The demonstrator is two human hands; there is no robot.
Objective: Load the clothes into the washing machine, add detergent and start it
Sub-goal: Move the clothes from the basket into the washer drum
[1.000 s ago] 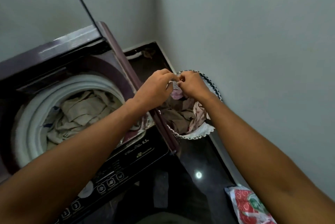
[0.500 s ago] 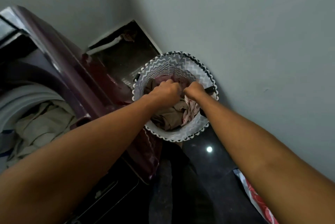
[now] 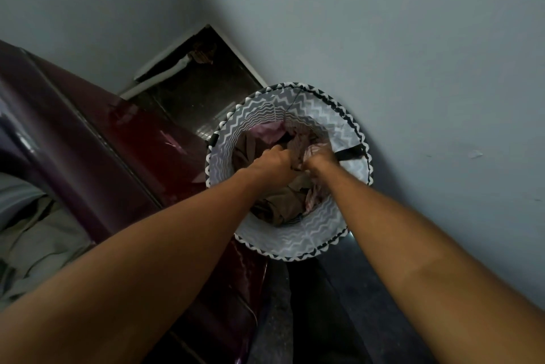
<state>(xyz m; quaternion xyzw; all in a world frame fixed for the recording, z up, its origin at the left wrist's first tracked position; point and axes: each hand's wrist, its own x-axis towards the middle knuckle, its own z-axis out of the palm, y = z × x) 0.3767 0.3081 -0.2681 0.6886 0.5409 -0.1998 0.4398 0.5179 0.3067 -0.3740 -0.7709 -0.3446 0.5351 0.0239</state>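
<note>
Grey corner walls [image 3: 413,39], dark floor [image 3: 200,104]; both hands' fingers [image 3: 287,150] clutching basket [image 3: 295,245] clothes [image 3: 283,201].

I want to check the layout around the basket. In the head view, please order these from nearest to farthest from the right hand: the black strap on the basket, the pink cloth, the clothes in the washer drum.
1. black strap, just right of the right hand
2. pink cloth, at the basket's far left side
3. clothes in the washer drum, far left

The laundry basket [image 3: 290,242], holding clothes [image 3: 280,201], stands right of the washing machine [image 3: 141,151], against the wall [image 3: 413,54].
</note>
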